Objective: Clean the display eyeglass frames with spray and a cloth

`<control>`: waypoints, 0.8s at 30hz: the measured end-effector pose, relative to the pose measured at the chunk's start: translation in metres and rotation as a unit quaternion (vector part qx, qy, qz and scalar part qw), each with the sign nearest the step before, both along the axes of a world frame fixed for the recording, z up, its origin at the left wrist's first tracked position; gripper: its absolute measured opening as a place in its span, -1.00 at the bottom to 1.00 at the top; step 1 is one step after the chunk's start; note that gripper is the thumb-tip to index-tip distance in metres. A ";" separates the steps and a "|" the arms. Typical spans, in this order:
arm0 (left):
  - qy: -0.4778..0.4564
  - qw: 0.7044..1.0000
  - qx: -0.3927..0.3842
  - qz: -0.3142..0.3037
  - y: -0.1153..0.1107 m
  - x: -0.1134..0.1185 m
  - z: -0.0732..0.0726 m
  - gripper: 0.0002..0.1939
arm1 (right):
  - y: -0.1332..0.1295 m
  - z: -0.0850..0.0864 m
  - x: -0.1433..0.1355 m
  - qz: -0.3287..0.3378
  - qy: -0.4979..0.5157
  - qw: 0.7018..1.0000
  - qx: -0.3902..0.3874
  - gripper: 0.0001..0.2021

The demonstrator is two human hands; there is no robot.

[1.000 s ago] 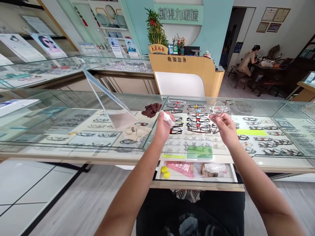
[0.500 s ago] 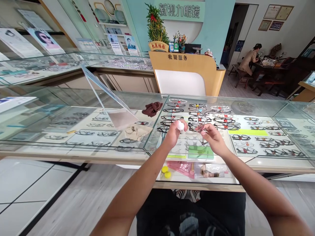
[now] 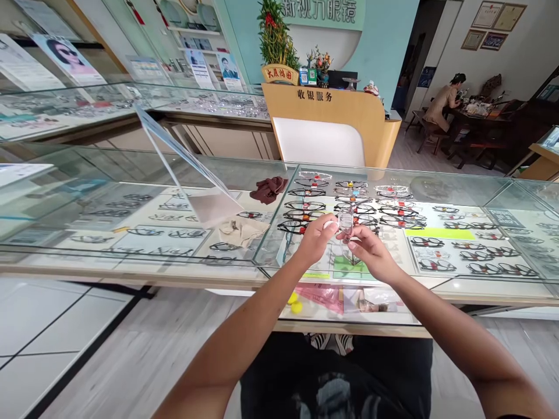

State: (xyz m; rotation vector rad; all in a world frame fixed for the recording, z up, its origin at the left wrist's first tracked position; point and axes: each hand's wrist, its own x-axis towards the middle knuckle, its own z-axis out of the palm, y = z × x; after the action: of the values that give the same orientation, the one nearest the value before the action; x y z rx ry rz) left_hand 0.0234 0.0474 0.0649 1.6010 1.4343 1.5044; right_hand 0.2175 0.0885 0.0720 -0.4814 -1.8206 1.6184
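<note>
Gripping clear-framed glasses [image 3: 346, 220] between thumb and fingers, the right hand [image 3: 370, 251] holds them up over the glass-topped surface [image 3: 480, 298]. Fingertips cover part of the rim, and the transparent frame blends with what lies behind it, so its lower end and temples are hard to make out. The long axis runs roughly from twelve to six o'clock, leaning slightly towards half past five below; which way the lenses face cannot be told. At nine from them, the left hand [image 3: 318, 240] is closed around a small white object [image 3: 331, 226], mostly hidden by the fingers; whether this touches the glasses is unclear. At six lies a green sheet [image 3: 340, 267], partly masked, with two yellow discs [image 3: 296, 307] near seven. Rows of dark frames [image 3: 305, 206] spread from nine round to three, some blocked by the hands. Farther out, a beige cloth [image 3: 243, 231] lies at nine and a maroon cloth [image 3: 268, 190] near ten. Beyond, at twelve, stands a wooden reception desk [image 3: 379, 116] below a sign [image 3: 323, 10] cut off by the top edge; a seated person [image 3: 441, 107] is at half past one.
</note>
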 end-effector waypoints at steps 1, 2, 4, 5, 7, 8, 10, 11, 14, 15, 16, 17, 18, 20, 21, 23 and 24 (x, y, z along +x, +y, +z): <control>-0.002 1.000 -0.001 -0.006 -0.001 0.000 0.001 -0.40 | 0.001 0.001 0.000 -0.002 0.001 1.000 -0.004 -0.55; -0.004 1.000 -0.004 -0.012 -0.001 0.000 0.001 -0.40 | 0.003 0.001 0.001 -0.007 0.005 1.000 -0.009 -0.55; -0.006 1.000 -0.012 -0.018 -0.002 0.000 0.001 -0.40 | 0.009 0.003 0.002 -0.022 0.021 0.999 -0.020 -0.55; -0.003 1.000 -0.015 -0.019 -0.003 0.000 0.001 -0.40 | 0.012 0.004 0.003 -0.033 0.033 0.999 -0.027 -0.55; 0.011 1.000 -0.018 -0.020 -0.004 0.001 0.001 -0.41 | 0.018 0.005 0.005 -0.055 0.057 0.996 -0.042 -0.55; 0.021 0.999 -0.019 -0.021 -0.004 0.002 0.000 -0.44 | 0.020 0.006 0.006 -0.065 0.067 0.994 -0.048 -0.55; 0.048 0.998 -0.018 -0.024 -0.004 0.005 -0.001 -0.50 | 0.022 0.007 0.007 -0.076 0.076 0.993 -0.054 -0.55; 0.060 0.998 -0.017 -0.026 -0.005 0.006 -0.002 -0.53 | 0.022 0.008 0.007 -0.077 0.077 0.993 -0.053 -0.55; 0.089 0.995 -0.009 -0.032 -0.005 0.010 -0.004 -0.60 | 0.020 0.007 0.006 -0.072 0.069 0.994 -0.046 -0.53; 0.093 0.995 -0.005 -0.032 -0.004 0.010 -0.005 -0.61 | 0.019 0.007 0.006 -0.071 0.065 0.994 -0.043 -0.53; 0.091 0.995 0.001 -0.029 -0.004 0.010 -0.006 -0.62 | 0.018 0.007 0.005 -0.070 0.061 0.995 -0.040 -0.52; 0.081 0.996 0.008 -0.022 -0.003 0.009 -0.007 -0.61 | 0.017 0.006 0.005 -0.069 0.060 0.995 -0.037 -0.52; 0.064 0.998 0.015 -0.011 -0.002 0.007 -0.008 -0.61 | 0.017 0.006 0.005 -0.070 0.061 0.995 -0.036 -0.53; 0.020 0.999 0.028 0.032 0.003 -0.003 -0.010 -0.61 | 0.018 0.006 0.006 -0.074 0.064 0.995 -0.036 -0.54; -0.001 0.997 0.030 0.064 0.006 -0.011 -0.011 -0.63 | 0.019 0.007 0.007 -0.078 0.066 0.994 -0.035 -0.54; -0.030 0.988 0.023 0.150 0.013 -0.032 -0.011 -0.74 | 0.022 0.008 0.008 -0.087 0.069 0.993 -0.034 -0.54; -0.037 0.979 0.013 0.200 0.017 -0.044 -0.011 -0.81 | 0.023 0.008 0.009 -0.091 0.072 0.993 -0.032 -0.54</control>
State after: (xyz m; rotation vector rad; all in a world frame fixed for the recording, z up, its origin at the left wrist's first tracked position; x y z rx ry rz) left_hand -0.0210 0.0640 0.0535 1.3046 1.7762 1.7880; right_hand 0.2264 0.1116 0.0802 -0.5280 -1.5763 1.5490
